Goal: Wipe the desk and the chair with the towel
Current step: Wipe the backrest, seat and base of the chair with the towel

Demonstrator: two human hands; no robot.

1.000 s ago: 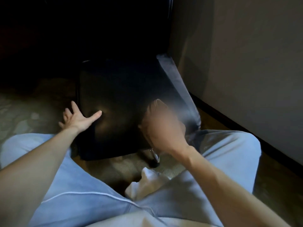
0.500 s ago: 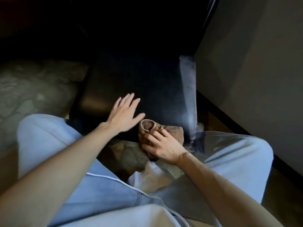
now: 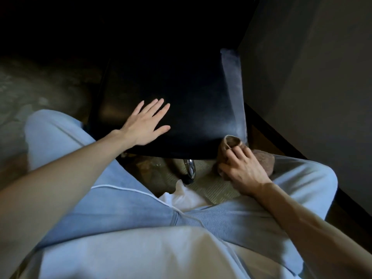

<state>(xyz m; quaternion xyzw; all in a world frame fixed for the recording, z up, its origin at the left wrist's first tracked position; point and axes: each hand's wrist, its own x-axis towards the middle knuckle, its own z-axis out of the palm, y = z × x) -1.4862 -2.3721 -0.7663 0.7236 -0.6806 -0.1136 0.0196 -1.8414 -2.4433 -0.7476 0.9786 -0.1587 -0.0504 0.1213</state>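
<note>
A black leather chair seat (image 3: 191, 101) fills the middle of the head view, its right edge catching pale light. My left hand (image 3: 146, 122) lies flat on the seat's front left part with the fingers spread. My right hand (image 3: 242, 170) grips a bunched brown towel (image 3: 231, 144) at the seat's front right corner, partly below the seat edge. The towel's far end (image 3: 263, 161) bulges over my right knee. The desk is not visible.
A chrome chair leg (image 3: 190, 168) with a dark foot stands under the seat front. My knees in light blue trousers (image 3: 124, 204) flank the chair. A dark wall with a black baseboard (image 3: 298, 156) runs close on the right. Patterned carpet (image 3: 26, 93) lies to the left.
My left hand shifted from the seat's left edge onto the seat and now lies flat. My right hand with the towel slid from the seat's front to its front right corner.
</note>
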